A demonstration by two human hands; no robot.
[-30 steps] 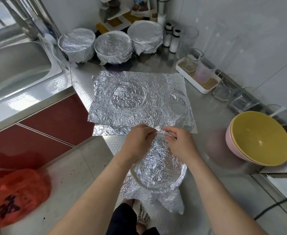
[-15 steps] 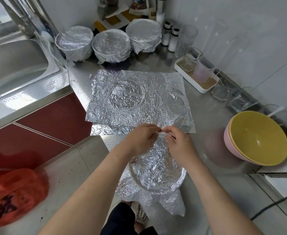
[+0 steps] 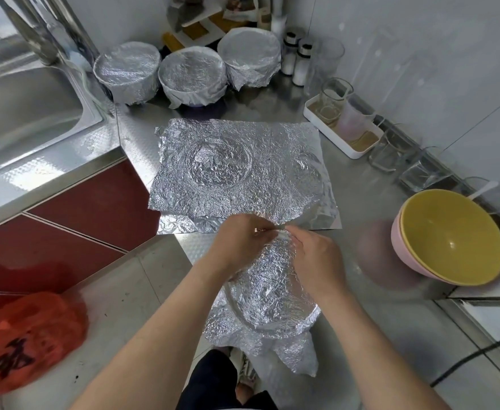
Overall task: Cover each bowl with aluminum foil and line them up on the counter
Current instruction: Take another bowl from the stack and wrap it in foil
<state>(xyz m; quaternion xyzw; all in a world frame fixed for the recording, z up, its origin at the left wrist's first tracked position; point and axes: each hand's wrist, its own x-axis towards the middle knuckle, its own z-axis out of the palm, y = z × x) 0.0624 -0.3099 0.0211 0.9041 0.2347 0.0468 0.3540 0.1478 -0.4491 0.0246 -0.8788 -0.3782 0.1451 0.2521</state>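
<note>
Fingers (image 3: 253,227) pinching foil (image 3: 272,294), left hand (image 3: 238,242), right hand (image 3: 317,261) close together

Forearms (image 3: 166,329) bare, no sleeves in view. Left hand (image 3: 240,241) and right hand (image 3: 317,261) ungloved. Small shiny glint on a left finger, maybe a ring, can't tell. Dark garment (image 3: 210,377) on legs at 6 o'clock; light striped footwear (image 3: 247,372) beside it, blurry.
</note>
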